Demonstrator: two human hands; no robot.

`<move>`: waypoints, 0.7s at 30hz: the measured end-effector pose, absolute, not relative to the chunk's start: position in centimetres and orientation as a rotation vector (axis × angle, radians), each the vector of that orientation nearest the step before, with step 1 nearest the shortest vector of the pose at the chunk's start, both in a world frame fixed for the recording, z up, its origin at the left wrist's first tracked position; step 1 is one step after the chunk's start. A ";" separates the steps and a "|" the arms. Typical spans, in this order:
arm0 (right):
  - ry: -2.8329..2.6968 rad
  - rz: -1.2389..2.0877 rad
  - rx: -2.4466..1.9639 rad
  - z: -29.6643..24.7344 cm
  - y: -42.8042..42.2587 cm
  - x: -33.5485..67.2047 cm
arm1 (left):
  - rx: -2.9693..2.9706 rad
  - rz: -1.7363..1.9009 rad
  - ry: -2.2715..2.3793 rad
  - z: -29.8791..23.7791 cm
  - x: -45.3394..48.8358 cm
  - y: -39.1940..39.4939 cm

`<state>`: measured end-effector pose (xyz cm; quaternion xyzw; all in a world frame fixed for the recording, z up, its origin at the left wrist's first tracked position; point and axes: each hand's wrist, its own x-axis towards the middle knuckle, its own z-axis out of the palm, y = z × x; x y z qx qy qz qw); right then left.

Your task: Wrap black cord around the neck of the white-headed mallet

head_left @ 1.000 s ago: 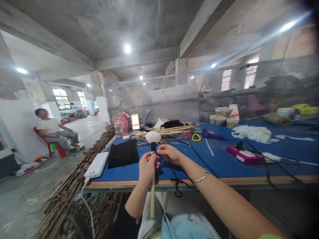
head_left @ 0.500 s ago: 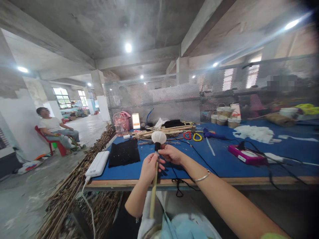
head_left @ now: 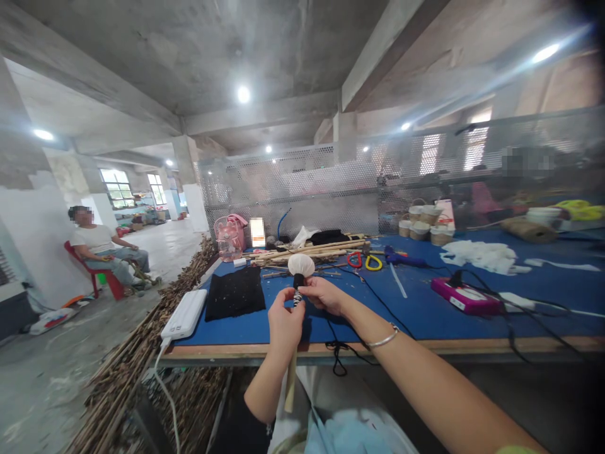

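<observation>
My left hand (head_left: pixel 283 325) is closed around a wooden stick (head_left: pixel 290 384) that stands nearly upright in front of me. The stick carries a round white padded head (head_left: pixel 301 265) with a black wrapped band just below it. My right hand (head_left: pixel 321 293) pinches at that black band, with a black cord (head_left: pixel 336 353) trailing from there down over the table edge. A silver bangle sits on my right wrist. Both hands hover over the near edge of the blue table (head_left: pixel 425 312).
On the table lie a black cloth (head_left: pixel 235 291), a white power bank (head_left: pixel 183 314), scissors (head_left: pixel 363 260), a blue glue gun (head_left: pixel 401 257), a pink box (head_left: pixel 466 299), white fabric scraps (head_left: pixel 479 253) and loose sticks (head_left: pixel 312 249). Bundled sticks (head_left: pixel 142 353) lie on the floor left. A person (head_left: pixel 101 249) sits far left.
The stick has dropped a little lower and tilted slightly, and my left hand has slid down with it. My right hand stays pinched at the black band.
</observation>
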<state>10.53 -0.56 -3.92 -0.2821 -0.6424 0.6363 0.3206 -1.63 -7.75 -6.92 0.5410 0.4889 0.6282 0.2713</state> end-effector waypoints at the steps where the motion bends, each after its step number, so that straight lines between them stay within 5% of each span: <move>1: -1.688 1.677 -0.759 -4.0 -0.5 10.5 | 1.445 1.699 1.317 -7.0 -1.6 -7.6; 21: -1.567 1.708 -0.677 -3.6 -0.6 11.1 | 1.360 1.778 1.298 -6.4 -1.5 -7.5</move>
